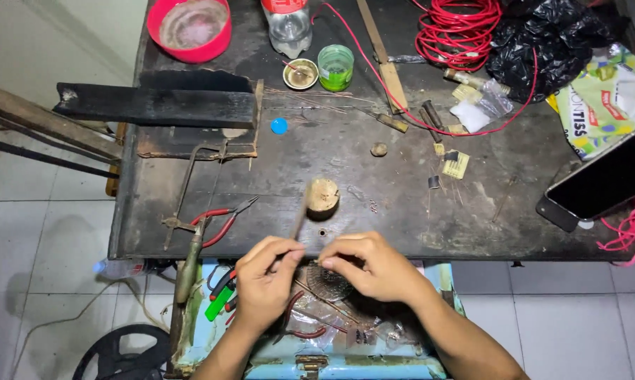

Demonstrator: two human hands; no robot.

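**A:** What's in front of your hands, biggest first?

**B:** The dark workbench (402, 211) runs along just beyond my knuckles. Under my wrists is an open pale-blue toolbox (331, 366) of odds and ends. Between my hands sits the round, dark, finely ribbed part (328, 281); it looks like a small wound coil or core, though I can't say for sure.

**A:** And your hands?

**B:** My left hand (265, 278) is curled nearly closed, thumb and forefinger pinched on a thin stick-like handle (300, 214) that slants away from me toward a small tan wooden disc (322, 195) on the bench. My right hand (374, 267) is bent over the round part, fingertips pressed together at its upper edge.

**A:** How will it handle?

**B:** Light and stiff, I'd judge, but delicate: any fine ribs or windings could bend or snag. I'd hold it by the rim, not across the face.

**A:** What can't you make out?

**B:** My fingers cover the spot where the handle's near end meets the part, so I can't tell if they touch. My right hand hides part of the rim, and whether it pinches a wire is unclear. The toolbox clutter under my wrists is too jumbled to sort.
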